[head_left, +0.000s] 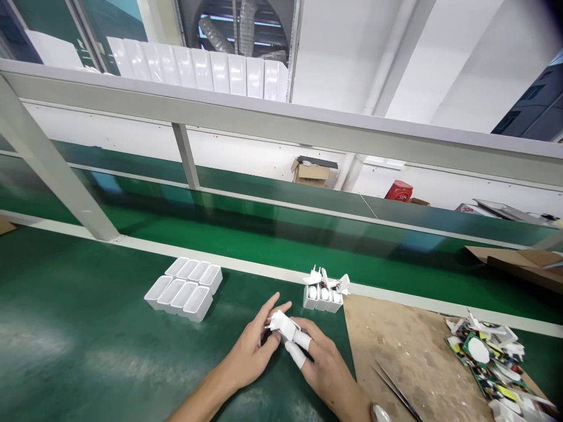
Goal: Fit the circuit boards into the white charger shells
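A white plug piece with metal prongs (pixel 284 324) is between my two hands, above the green bench. My right hand (pixel 328 366), with white covers on two fingertips, pinches its near end. On the prong side, my left hand (pixel 250 351) has its thumb and fingers around the piece, the upper fingers stretched past it. Beyond my right hand stands a short row of white cases (pixel 323 302), with white plug parts and thin wires sticking out of their tops. To the left, several open white cases (pixel 185 293) stand together in two rows.
Brown cardboard (pixel 391 340) covers the bench at the right, with tweezers (pixel 396 390) on it. A heap of circuit boards and white plug parts (pixel 488 363) lies at the far right. A pale metal rail (pixel 264 108) crosses behind the bench, held by a slanted post (pixel 57 158).
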A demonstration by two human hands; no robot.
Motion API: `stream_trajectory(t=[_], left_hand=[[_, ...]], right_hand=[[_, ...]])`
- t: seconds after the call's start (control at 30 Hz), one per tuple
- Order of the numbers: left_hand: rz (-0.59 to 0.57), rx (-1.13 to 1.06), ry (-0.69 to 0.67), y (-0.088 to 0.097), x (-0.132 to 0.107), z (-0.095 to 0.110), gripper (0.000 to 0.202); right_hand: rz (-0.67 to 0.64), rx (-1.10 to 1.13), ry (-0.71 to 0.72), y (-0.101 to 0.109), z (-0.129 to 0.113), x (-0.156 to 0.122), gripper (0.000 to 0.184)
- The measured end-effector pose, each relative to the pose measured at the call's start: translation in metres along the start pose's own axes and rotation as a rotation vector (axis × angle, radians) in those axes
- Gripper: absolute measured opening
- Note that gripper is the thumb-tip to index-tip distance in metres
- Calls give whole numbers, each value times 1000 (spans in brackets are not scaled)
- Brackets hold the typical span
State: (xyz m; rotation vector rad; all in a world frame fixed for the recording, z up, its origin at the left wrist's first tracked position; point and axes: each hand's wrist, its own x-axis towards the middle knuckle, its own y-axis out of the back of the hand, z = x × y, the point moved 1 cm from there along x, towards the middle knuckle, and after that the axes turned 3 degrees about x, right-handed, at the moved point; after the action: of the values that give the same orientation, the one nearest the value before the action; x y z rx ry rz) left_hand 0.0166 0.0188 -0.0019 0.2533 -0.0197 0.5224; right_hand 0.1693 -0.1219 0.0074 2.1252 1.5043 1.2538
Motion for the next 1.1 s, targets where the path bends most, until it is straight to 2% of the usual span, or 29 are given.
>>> stream_trajectory(t=[0.2, 0.3, 0.37, 0.43, 0.47, 0.5, 0.63, 0.7, 0.9, 1.0, 1.07, 1.1], left_hand=[[67, 151, -97, 3, -7, 0, 86], [110, 205, -161, 2, -6, 1, 93], [119, 263, -212, 2, -4, 3, 78], [158, 309, -232, 3, -2, 4, 43], [192, 314, -222, 4, -1, 5, 31], [229, 306, -203, 5, 0, 5, 27], [273, 232, -107, 6, 2, 9, 26], [269, 206, -72, 5, 3, 11, 27], [278, 206, 1, 4, 6, 16, 33], [291, 144, 53, 4, 5, 11, 34], [273, 95, -25, 3, 4, 7, 43], [251, 104, -100, 1, 2, 6, 59]], right_hand=[[179, -71, 61, 1, -6, 3, 46], [135, -86, 45, -3, -3, 0, 41], [92, -121, 35, -10, 1, -3, 40], [112, -154, 23, -16, 4, -5, 44], [132, -167, 26, -17, 4, -6, 46], [140, -174, 29, -18, 4, -6, 46], [64, -139, -18, -15, 1, -3, 34], [81, -112, -43, -13, 0, -1, 29], [44, -119, -52, -14, -2, 1, 36], [79, 67, -145, -17, -1, 2, 30], [151, 388, -322, -18, 0, 3, 28], [195, 608, -441, -19, 0, 3, 30]])
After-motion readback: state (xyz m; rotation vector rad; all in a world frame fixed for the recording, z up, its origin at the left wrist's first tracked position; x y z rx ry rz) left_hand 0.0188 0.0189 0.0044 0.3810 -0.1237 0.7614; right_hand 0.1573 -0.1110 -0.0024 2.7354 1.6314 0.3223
